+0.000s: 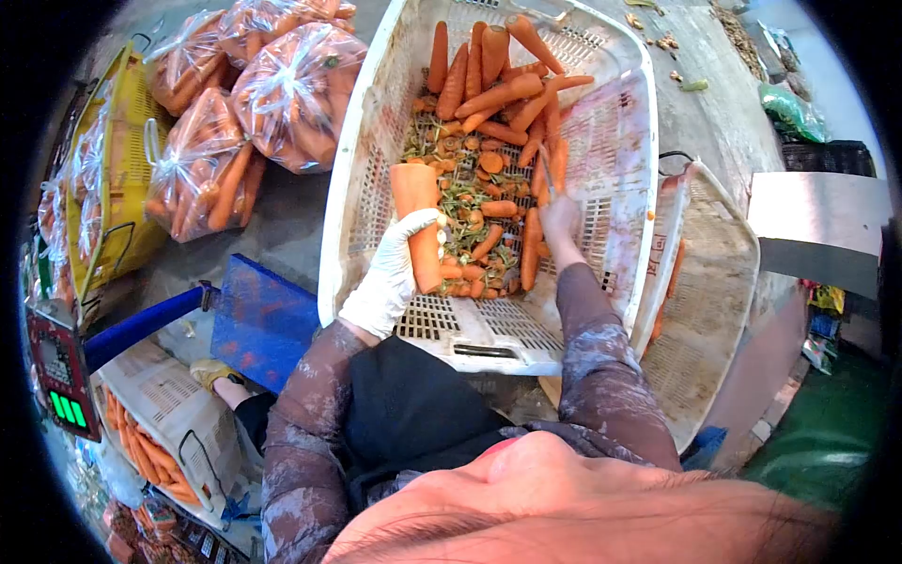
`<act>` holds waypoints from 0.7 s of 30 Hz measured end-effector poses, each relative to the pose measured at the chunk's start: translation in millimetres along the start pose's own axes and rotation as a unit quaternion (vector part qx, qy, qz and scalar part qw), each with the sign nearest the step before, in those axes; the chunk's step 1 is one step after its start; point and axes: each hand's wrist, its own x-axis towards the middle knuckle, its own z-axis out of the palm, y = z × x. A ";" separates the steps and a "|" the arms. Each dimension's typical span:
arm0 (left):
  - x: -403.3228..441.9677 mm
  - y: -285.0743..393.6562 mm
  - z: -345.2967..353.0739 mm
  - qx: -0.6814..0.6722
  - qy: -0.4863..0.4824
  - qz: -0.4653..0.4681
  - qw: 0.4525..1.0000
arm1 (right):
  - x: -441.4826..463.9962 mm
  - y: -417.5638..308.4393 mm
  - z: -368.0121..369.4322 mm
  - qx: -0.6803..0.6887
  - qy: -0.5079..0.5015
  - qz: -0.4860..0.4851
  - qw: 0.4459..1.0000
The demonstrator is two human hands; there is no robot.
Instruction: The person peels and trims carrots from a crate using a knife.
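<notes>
In a white plastic crate (pixel 349 179) lie whole carrots (pixel 498 89), cut carrot ends (pixel 489 207) and green trimmings (pixel 460 200). My left hand (pixel 388 273), in a white glove, is closed around a thick carrot (pixel 413 202) at the crate's left side. That carrot's upper end looks cut flat. My right hand (pixel 561 223), bare, is closed around the handle of a knife (pixel 547 172). Its thin blade points away from me, close to whole carrots on the right. The handle is mostly hidden by my fingers.
Bagged carrots (pixel 299 99) sit on the floor at the upper left, beside a yellow crate (pixel 141 179). A blue scale platform (pixel 263 320) and its display (pixel 64 376) stand left. Another crate of carrots (pixel 150 451) is lower left. A further white crate (pixel 705 282) adjoins on the right.
</notes>
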 end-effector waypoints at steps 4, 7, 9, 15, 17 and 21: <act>-0.5 -0.5 2.2 -0.019 0.027 -0.008 0.999 | 30.3 -6.9 44.3 -0.009 0.069 0.044 0.997; 3.6 -1.4 0.3 -0.020 0.022 -0.018 0.999 | 29.0 -20.0 24.8 -0.098 0.024 0.037 0.994; 6.4 0.7 5.5 -0.015 0.013 0.004 1.000 | 32.6 -20.1 12.0 -0.033 -0.031 0.071 0.996; 18.7 8.7 11.0 -0.011 0.014 0.087 0.996 | -20.2 -37.8 -38.1 0.599 -0.282 0.221 0.716; 31.0 6.5 -3.0 -0.024 -0.029 0.054 0.998 | -44.0 -44.0 -59.9 0.658 -0.398 0.223 0.599; 13.9 11.4 16.5 -0.039 -0.072 0.061 0.995 | -74.9 -57.8 -93.7 0.680 -0.501 0.036 0.534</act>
